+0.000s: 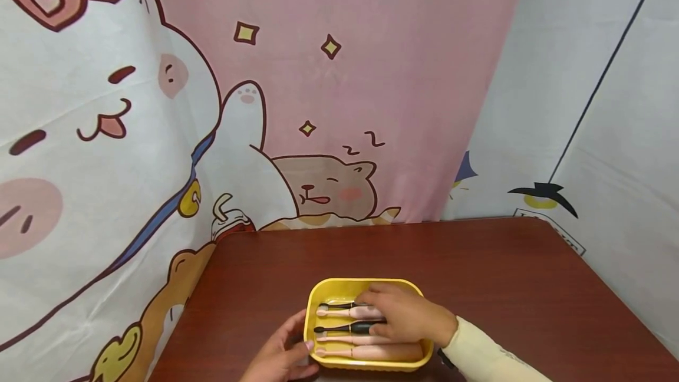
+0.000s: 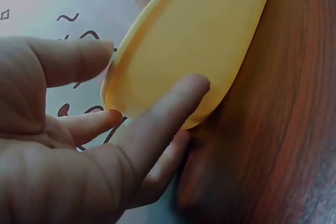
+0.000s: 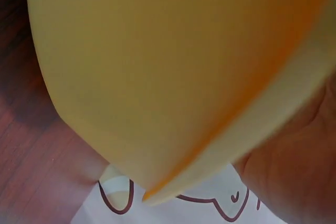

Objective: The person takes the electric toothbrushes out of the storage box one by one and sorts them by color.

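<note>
A yellow tray [image 1: 339, 283] sits on the brown table [image 1: 504, 276] near its front edge. Several pink and black brush-like tools lie side by side in it, among them a black one [image 1: 345, 328] and a pink one [image 1: 339, 312]. My right hand [image 1: 395, 314] lies over the tools, its fingers stretched left and resting on them; its thumb is hidden. My left hand [image 1: 297, 335] touches the tray's left wall with straight fingers. The left wrist view shows those fingers [image 2: 173, 103] against the tray [image 2: 210, 24]. The right wrist view is filled by the tray's outer wall [image 3: 157, 66].
A cartoon cat curtain [image 1: 159, 134] hangs behind and left of the table. A white sheet [image 1: 610, 134] hangs at the right. Bare tabletop stretches to the right of the tray and behind it.
</note>
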`<act>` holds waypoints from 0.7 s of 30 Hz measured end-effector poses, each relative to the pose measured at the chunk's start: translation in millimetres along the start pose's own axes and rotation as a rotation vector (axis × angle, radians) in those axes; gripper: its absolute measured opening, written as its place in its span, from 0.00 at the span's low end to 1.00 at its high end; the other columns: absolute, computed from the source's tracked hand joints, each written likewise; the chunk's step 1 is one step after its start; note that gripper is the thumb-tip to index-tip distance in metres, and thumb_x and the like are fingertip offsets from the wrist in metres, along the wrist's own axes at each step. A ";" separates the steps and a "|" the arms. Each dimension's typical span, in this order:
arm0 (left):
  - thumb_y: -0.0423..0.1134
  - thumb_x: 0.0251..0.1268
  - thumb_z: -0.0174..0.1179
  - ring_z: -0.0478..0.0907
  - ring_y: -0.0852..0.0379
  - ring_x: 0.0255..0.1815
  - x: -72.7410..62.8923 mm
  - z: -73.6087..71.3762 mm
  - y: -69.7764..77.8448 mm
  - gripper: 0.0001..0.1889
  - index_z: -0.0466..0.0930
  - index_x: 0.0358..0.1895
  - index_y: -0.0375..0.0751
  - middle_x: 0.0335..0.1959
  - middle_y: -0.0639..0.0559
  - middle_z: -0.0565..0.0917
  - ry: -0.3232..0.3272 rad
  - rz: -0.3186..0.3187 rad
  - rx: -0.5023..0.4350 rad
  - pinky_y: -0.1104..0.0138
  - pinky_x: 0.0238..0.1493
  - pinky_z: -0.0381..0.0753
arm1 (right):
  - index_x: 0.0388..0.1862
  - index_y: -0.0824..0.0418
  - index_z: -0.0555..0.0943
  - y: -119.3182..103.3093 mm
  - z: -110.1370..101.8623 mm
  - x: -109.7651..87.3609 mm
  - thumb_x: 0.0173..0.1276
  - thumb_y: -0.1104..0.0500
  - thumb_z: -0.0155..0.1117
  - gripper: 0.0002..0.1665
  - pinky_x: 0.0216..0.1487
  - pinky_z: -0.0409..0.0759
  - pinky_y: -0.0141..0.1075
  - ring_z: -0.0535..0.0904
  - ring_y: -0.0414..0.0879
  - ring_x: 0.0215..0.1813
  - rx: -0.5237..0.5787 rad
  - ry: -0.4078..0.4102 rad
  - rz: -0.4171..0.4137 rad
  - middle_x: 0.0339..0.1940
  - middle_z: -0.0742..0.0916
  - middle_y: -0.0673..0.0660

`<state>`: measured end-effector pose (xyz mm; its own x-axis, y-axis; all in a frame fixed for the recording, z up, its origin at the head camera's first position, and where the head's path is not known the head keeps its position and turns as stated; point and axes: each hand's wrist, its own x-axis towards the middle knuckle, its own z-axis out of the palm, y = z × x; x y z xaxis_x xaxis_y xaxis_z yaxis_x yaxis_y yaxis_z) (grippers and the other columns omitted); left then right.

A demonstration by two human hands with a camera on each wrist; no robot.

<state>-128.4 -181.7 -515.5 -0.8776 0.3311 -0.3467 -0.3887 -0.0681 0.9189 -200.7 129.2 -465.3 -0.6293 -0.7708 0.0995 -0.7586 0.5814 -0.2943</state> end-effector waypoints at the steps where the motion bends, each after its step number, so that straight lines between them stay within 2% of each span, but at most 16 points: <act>1: 0.35 0.77 0.64 0.86 0.44 0.54 0.1 0.4 -0.2 0.45 0.45 0.87 0.39 0.80 0.22 0.53 0.001 -0.001 0.000 0.49 0.52 0.89 | 0.64 0.50 0.82 0.4 0.6 0.7 0.67 0.52 0.76 0.27 0.58 0.82 0.38 0.79 0.35 0.54 0.000 -0.005 -0.001 0.55 0.85 0.46; 6: 0.31 0.77 0.61 0.85 0.43 0.55 -0.2 2.6 -0.7 0.43 0.44 0.86 0.37 0.77 0.22 0.59 -0.018 0.024 -0.006 0.49 0.53 0.89 | 0.62 0.50 0.84 2.1 2.7 4.3 0.64 0.53 0.78 0.27 0.49 0.79 0.32 0.74 0.32 0.44 -0.025 -0.004 -0.012 0.49 0.84 0.45; 11: 0.28 0.77 0.59 0.84 0.44 0.56 -0.3 3.8 -1.4 0.43 0.44 0.86 0.35 0.76 0.23 0.59 -0.052 0.061 -0.015 0.48 0.55 0.88 | 0.58 0.50 0.85 3.2 3.8 8.4 0.62 0.56 0.79 0.25 0.47 0.79 0.31 0.73 0.32 0.42 -0.027 -0.016 -0.033 0.47 0.85 0.44; 14: 0.28 0.77 0.59 0.84 0.44 0.57 0.2 4.1 -2.5 0.42 0.44 0.86 0.34 0.78 0.23 0.58 -0.061 0.069 -0.022 0.49 0.55 0.88 | 0.57 0.50 0.86 3.7 3.4 10.0 0.61 0.60 0.79 0.25 0.46 0.78 0.30 0.73 0.32 0.41 -0.021 -0.042 -0.044 0.45 0.85 0.43; 19: 0.28 0.77 0.59 0.85 0.44 0.55 1.1 4.7 -2.3 0.42 0.44 0.86 0.34 0.77 0.24 0.59 -0.049 0.063 -0.023 0.51 0.54 0.89 | 0.61 0.44 0.87 2.6 -0.4 11.9 0.57 0.64 0.76 0.31 0.41 0.74 0.27 0.71 0.32 0.37 -0.065 -0.108 -0.060 0.37 0.84 0.41; 21: 0.28 0.77 0.59 0.85 0.44 0.54 1.8 5.0 -1.8 0.42 0.45 0.86 0.34 0.77 0.24 0.60 -0.037 0.059 -0.018 0.51 0.53 0.89 | 0.62 0.40 0.86 0.4 -2.3 12.6 0.58 0.63 0.76 0.33 0.41 0.74 0.27 0.71 0.32 0.37 -0.093 -0.146 -0.069 0.37 0.84 0.40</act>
<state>-127.9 -176.3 -516.9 -0.8885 0.3602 -0.2844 -0.3417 -0.1053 0.9339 -209.4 120.3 -461.9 -0.5492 -0.8353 -0.0244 -0.8157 0.5422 -0.2017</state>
